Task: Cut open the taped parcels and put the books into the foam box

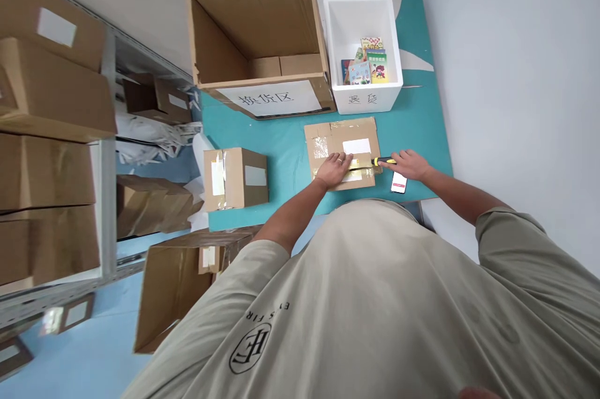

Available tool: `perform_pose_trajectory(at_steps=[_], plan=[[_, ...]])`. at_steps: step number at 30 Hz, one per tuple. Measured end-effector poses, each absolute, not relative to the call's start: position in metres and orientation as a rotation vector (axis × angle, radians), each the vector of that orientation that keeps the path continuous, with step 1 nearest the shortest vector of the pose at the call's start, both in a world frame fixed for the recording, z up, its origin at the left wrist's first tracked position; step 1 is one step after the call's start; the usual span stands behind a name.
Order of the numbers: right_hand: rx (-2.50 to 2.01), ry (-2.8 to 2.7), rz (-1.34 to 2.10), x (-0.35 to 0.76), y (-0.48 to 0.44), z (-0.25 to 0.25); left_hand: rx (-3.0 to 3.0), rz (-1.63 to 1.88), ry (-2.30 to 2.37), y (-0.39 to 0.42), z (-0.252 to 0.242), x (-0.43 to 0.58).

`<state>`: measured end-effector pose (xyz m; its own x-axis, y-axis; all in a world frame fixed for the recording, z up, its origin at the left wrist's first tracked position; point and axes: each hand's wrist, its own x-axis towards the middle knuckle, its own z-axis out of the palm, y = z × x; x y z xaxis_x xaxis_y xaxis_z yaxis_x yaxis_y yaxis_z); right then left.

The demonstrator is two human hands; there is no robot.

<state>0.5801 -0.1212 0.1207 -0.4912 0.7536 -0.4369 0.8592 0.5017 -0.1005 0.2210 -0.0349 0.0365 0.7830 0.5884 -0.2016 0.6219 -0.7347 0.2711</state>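
A taped cardboard box [323, 131] with white labels lies in front of me on the turquoise table. My left hand [334, 169] rests on its top, fingers stretched out over the tape and pressing it down. My right hand [409, 164] grips a yellow and black box cutter [385, 161] at the box's right edge. The cutter points left along a dark line in the tape; its blade is too small to make out. Just below the right hand lies a phone [398, 183] with a lit screen, partly covered by the hand.
Behind the box stand a large open carton [276, 99] with a handwritten sign and a white foam bin [365, 99] holding several small books [377, 64]. A closed carton [237, 179] sits at left on the table [285, 164]. Shelves of cartons [51, 92] and an open floor carton [173, 286] flank it.
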Motion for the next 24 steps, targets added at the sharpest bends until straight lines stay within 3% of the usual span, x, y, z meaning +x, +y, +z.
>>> perform_pose_trajectory(at_steps=[10, 17, 24], plan=[[1.4, 2.345, -0.381, 0.588, -0.101, 0.118, 2.653, -0.149, 0.957, -0.035, 0.043, 0.223], [1.656, 2.29, -0.742, 0.588, -0.141, 0.117, 2.747, -0.065, 0.617, -0.039, 0.048, 0.219], [1.536, 2.169, -0.451, 0.578, -0.159, 0.129, 2.758, -0.004, 0.629, -0.048, 0.056, 0.224]])
